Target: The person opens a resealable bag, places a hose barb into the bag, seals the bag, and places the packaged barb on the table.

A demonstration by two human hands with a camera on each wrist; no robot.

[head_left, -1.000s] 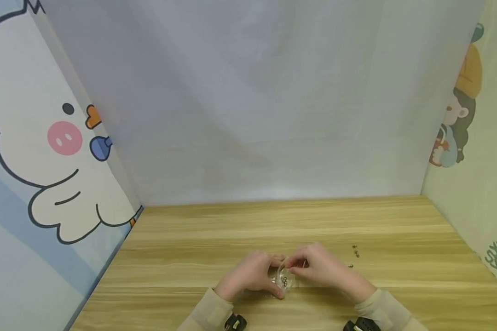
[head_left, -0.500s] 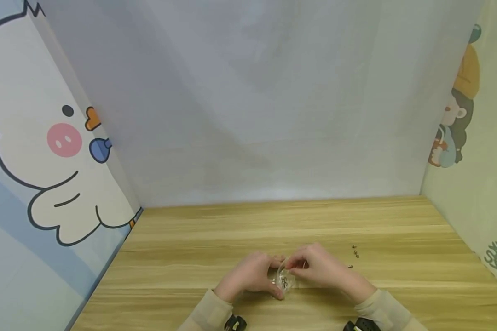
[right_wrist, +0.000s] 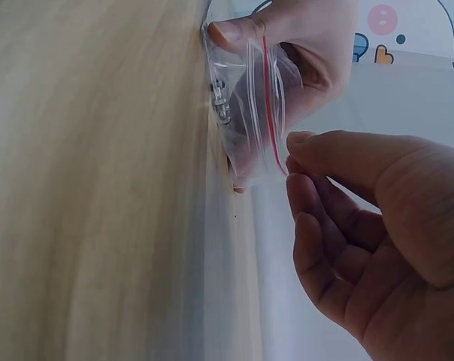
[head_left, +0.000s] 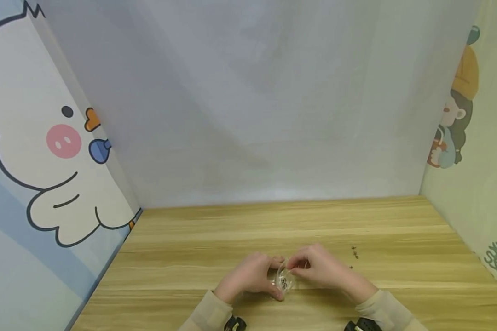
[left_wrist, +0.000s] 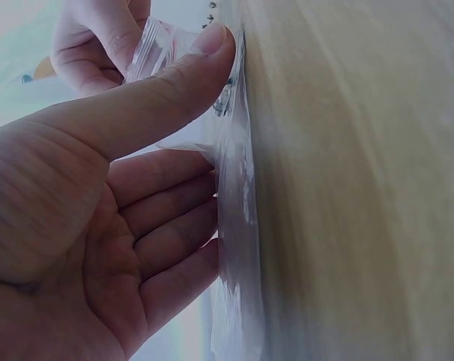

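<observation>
A small clear zip bag (head_left: 288,274) with a red line (right_wrist: 270,98) along its mouth stands between both hands, close over the table. Small shiny metal pieces (right_wrist: 221,104) lie at its bottom. My left hand (head_left: 251,274) holds the bag from the left, thumb on the near side and fingers on the far side. From the right, my right hand (head_left: 320,266) pinches the mouth's edge between thumb and forefinger; its other fingers are curled. In the left wrist view, a flat strip of clear plastic (left_wrist: 238,248) lies along the tabletop beside the left fingertips.
Several tiny dark metal pieces (head_left: 355,253) lie loose on the wood-grain table (head_left: 190,239), to the right of the right hand. A pale grey sheet (head_left: 252,115) closes off the back, and printed cartoon panels (head_left: 66,184) stand at the sides.
Both hands keep their hold on the bag and have hardly moved. The metal pieces inside the bag look slightly shifted. The head view has drifted a little.
</observation>
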